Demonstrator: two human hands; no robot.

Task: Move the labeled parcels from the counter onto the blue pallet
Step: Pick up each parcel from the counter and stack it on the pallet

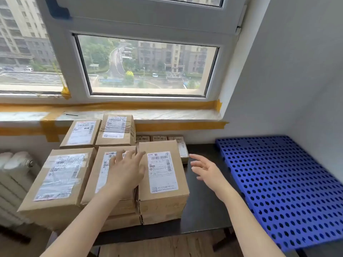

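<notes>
Several brown cardboard parcels with white shipping labels are stacked on the dark counter [202, 204]. The front right parcel [161, 173] lies on top of a stack. My left hand [126, 169] hovers open over the middle front parcel [104, 175], fingers spread just left of the front right parcel. My right hand [206, 169] is open to the right of that parcel, above the counter, touching nothing. The blue perforated pallet [282, 188] lies on the right, with nothing on it.
A large parcel [59, 179] sits front left, and two more parcels [81, 133] [116, 129] stand behind. Small boxes [161, 138] line the wall under the taped window sill [167, 115]. A white radiator [14, 175] stands at the left. A grey wall rises at the right.
</notes>
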